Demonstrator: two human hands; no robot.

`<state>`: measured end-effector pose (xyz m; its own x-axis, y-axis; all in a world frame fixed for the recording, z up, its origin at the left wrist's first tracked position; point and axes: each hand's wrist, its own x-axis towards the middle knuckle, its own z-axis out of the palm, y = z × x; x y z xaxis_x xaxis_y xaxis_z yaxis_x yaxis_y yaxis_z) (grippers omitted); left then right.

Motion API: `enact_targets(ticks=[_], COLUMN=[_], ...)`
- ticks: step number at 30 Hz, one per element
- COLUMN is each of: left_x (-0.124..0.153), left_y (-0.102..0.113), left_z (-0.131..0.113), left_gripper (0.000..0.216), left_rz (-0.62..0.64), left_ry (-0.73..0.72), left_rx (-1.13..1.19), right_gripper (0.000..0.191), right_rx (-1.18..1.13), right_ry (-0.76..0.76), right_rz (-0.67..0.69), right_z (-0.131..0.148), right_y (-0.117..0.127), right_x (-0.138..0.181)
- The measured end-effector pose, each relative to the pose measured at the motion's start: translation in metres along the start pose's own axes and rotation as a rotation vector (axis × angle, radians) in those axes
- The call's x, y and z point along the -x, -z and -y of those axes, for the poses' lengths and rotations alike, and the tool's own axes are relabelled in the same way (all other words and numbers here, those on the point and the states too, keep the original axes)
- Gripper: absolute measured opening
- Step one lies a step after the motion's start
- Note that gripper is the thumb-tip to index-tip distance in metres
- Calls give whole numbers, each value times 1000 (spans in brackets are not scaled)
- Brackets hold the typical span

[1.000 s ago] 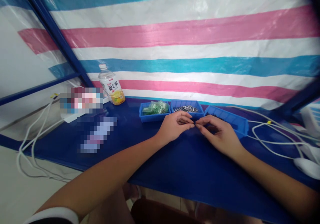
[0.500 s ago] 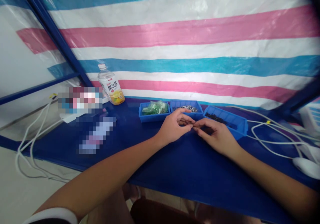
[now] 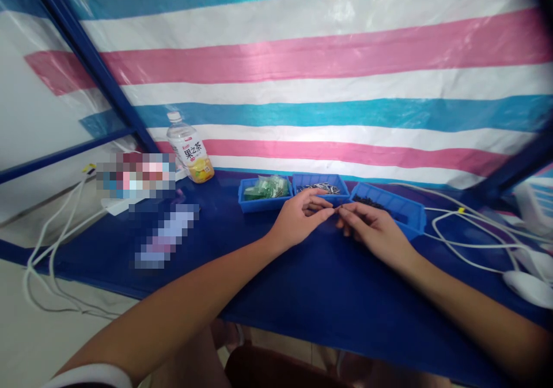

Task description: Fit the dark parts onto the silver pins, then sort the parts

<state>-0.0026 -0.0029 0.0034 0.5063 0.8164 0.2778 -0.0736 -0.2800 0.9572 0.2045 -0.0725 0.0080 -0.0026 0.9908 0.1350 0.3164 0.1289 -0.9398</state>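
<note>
My left hand (image 3: 299, 219) and my right hand (image 3: 372, 230) meet fingertip to fingertip over the blue table (image 3: 302, 284), each in a pinch on a tiny part too small to name. Just behind them stand three blue bins: the left bin (image 3: 263, 194) holds green pieces, the middle bin (image 3: 320, 185) holds small silvery metal parts, and the right bin (image 3: 391, 211) holds small dark parts. My right hand lies against the front of the right bin.
A drink bottle (image 3: 190, 154) stands at the back left. White cables (image 3: 470, 232) and a white mouse (image 3: 527, 287) lie at the right. More white cables (image 3: 56, 249) hang off the left edge. A striped tarp (image 3: 302, 76) walls the back.
My right hand has turned palm down and slid slightly up toward the right bin. The fingertips of both hands stay together. The view has shifted a little.
</note>
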Motion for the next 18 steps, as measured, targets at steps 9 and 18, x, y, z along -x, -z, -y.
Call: enact_targets(ticks=[9,18], left_x=[-2,-1], left_y=[2,2], left_z=[6,4], left_gripper=[33,31], left_rz=[-38,-31], left_ry=[14,8], left_rx=[-90,-84], right_gripper=[44,26], right_rx=[-435,679], right_ry=[-166,501], right_rz=[-273,-41], right_z=[5,-6], right_y=[-1,8], right_x=[1,4])
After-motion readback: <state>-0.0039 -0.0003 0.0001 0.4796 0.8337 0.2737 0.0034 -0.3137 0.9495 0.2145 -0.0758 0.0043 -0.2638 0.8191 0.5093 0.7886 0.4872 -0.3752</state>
